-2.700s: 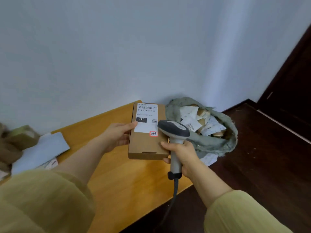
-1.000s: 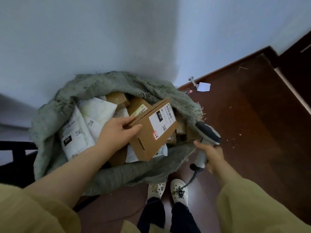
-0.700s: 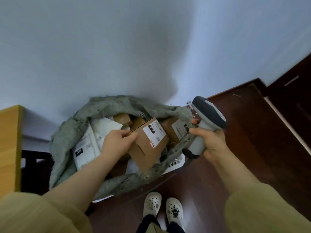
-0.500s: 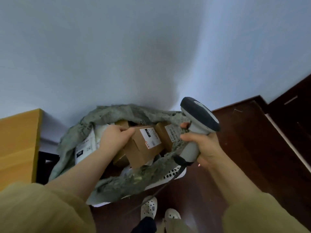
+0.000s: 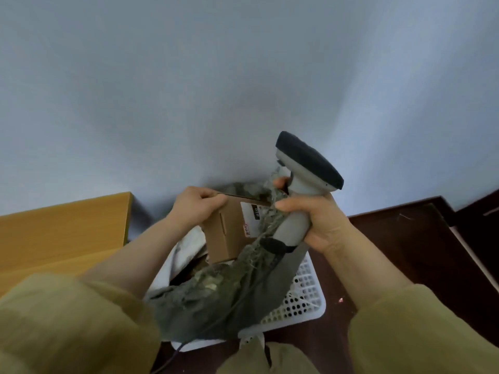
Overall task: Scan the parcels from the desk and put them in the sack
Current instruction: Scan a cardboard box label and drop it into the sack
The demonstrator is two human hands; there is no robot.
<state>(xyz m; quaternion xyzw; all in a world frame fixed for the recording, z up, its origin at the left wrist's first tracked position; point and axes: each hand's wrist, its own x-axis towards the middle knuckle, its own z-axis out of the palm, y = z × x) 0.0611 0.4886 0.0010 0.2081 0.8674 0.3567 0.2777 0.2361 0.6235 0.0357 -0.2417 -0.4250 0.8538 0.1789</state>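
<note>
Gripping the cardboard parcel tilted in the sack mouth, the left hand need only release; the right hand holds the scanner (plus sack edge).

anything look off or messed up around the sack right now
The sack's frayed rim is bunched in the right hand together with the scanner, loose threads trailing over the handle. The cardboard box in the left hand sits tilted, only partly in.
</note>
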